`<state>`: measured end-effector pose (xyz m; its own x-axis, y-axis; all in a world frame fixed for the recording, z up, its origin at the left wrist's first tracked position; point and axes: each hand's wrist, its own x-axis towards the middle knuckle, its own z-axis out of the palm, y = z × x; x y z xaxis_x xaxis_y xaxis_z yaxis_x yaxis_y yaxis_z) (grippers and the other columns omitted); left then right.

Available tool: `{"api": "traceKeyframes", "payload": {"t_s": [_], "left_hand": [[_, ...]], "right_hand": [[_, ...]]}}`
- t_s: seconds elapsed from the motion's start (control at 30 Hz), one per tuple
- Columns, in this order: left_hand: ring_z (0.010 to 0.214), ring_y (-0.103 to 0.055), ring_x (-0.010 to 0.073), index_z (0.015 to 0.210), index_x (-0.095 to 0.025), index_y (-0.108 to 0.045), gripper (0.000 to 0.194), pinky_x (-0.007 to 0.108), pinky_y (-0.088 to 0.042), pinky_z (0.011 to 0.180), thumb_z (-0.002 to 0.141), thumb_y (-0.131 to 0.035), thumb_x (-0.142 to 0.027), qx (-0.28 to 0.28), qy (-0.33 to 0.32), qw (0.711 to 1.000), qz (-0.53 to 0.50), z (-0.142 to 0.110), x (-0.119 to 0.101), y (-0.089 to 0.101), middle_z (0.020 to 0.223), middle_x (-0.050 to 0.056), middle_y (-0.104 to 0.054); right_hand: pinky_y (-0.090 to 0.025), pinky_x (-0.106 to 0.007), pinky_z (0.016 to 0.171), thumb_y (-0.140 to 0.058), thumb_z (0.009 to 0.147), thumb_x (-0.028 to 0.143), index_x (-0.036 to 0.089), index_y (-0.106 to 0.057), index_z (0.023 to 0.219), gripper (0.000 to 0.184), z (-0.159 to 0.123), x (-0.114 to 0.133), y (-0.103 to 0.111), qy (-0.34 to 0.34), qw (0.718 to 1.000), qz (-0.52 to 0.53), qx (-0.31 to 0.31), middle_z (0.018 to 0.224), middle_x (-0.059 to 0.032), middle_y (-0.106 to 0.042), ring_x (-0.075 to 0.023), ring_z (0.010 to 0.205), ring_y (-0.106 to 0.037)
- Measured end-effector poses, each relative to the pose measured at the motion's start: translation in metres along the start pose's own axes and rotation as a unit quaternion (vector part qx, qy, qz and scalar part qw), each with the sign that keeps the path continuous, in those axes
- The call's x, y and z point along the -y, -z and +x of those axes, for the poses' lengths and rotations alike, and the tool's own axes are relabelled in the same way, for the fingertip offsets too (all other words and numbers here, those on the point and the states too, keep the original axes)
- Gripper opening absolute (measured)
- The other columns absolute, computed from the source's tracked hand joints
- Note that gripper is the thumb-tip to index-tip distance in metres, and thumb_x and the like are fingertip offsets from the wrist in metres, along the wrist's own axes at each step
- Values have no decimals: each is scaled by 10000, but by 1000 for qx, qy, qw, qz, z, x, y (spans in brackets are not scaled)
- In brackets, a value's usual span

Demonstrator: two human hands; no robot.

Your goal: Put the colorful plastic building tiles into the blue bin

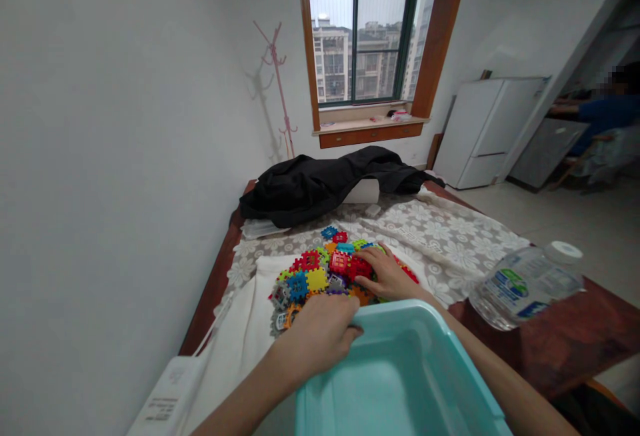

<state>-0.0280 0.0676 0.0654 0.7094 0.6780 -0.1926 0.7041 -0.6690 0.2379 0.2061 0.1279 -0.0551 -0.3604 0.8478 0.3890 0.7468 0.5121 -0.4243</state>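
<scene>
My left hand (323,333) is closed over the far-left rim of a light teal plastic bin (395,373), its thumb over the inner side. No blocks show in the visible part of the bin. Beyond that rim, colourful interlocking plastic blocks (316,281) lie heaped on a white cloth (245,329). My right hand (385,275) reaches past the bin's right side and rests on the heap, fingers stretched and apart over red blocks. A blue block (329,233) and a red one lie at the heap's far edge.
A large clear plastic bottle (525,286) stands on the table at right. Black fabric (310,186) is draped across the far end of the lace tablecloth (450,236). At front left is a white power strip (167,396). A person in blue (607,116) sits far right.
</scene>
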Motion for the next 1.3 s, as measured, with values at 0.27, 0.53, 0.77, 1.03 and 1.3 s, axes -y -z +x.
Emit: {"api": "traceKeyframes", "payload": {"t_s": [0.27, 0.53, 0.77, 1.03, 1.3], "left_hand": [[1030, -765, 328, 993, -212, -632, 142, 401, -580, 862, 986, -622, -353, 23, 4, 1000, -4, 0, -2, 4, 1093, 89, -789], [1026, -760, 309, 984, -218, -622, 128, 370, -562, 842, 984, -627, -345, 18, -2, 1000, -6, 1, 1, 3, 1095, 83, -783], [1023, -763, 313, 981, -216, -664, 166, 361, -555, 830, 968, -666, -382, 15, 6, 1000, -14, 3, 5, 2, 1069, 82, -793], [1004, -770, 324, 994, -204, -702, 195, 391, -565, 833, 956, -668, -392, 3, 21, 1000, -3, 4, 7, -6, 1068, 101, -799], [1018, -763, 308, 986, -210, -680, 183, 364, -549, 828, 966, -656, -390, 16, 18, 1000, -10, 4, 6, -1, 1064, 85, -793]], "right_hand": [[-434, -530, 1113, -618, 890, 104, 246, -655, 1349, 483, 3, 2, 1, 77, 993, 82, 17, 1303, -117, -675, -295, 1234, -622], [-516, -450, 1039, -663, 965, 350, 234, -673, 1215, 276, 7, 2, 11, -10, 957, 276, -88, 1189, -101, -710, -280, 1138, -663], [-578, -372, 818, -795, 825, 544, 271, -598, 1221, 520, 5, 5, 22, -134, 822, 545, -98, 1118, -81, -705, -240, 903, -695], [-548, -290, 804, -917, 790, 450, 221, -672, 1002, 397, -7, 26, 62, 39, 779, 600, 178, 1004, -32, -696, -174, 914, -674], [-558, -429, 931, -767, 832, 718, 219, -759, 981, 520, -2, 17, 54, 52, 810, 572, 121, 1021, -87, -727, -266, 979, -698]]}}
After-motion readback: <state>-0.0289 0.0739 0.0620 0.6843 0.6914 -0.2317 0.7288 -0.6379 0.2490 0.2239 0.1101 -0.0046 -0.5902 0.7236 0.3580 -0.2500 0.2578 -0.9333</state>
